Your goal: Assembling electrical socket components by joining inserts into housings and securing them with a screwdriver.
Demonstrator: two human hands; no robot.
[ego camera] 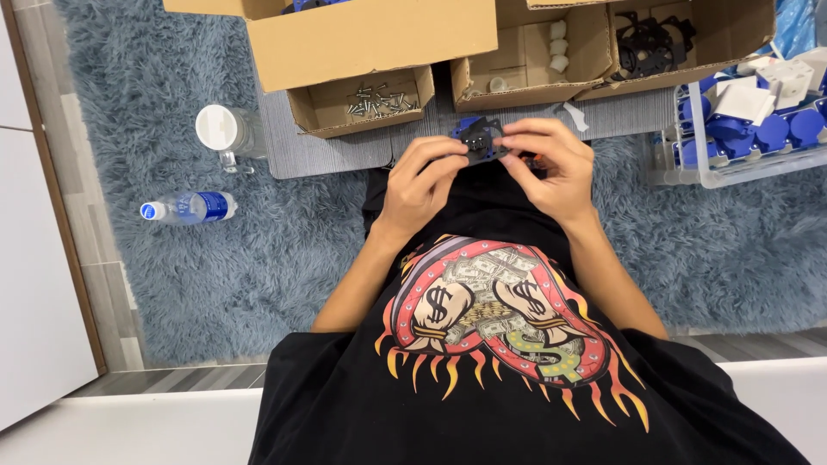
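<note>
Both my hands meet over my lap on a small blue and black plastic part. My left hand pinches its left side with fingertips. My right hand grips its right side, fingers curled over the top. The lower half of the part is hidden behind my fingers. A small cardboard box of metal screws lies just beyond my left hand.
A box with white plastic pieces and one with black parts sit ahead on a grey mat. A clear bin of blue and white parts is at right. A jar and water bottle lie on the shaggy blue rug.
</note>
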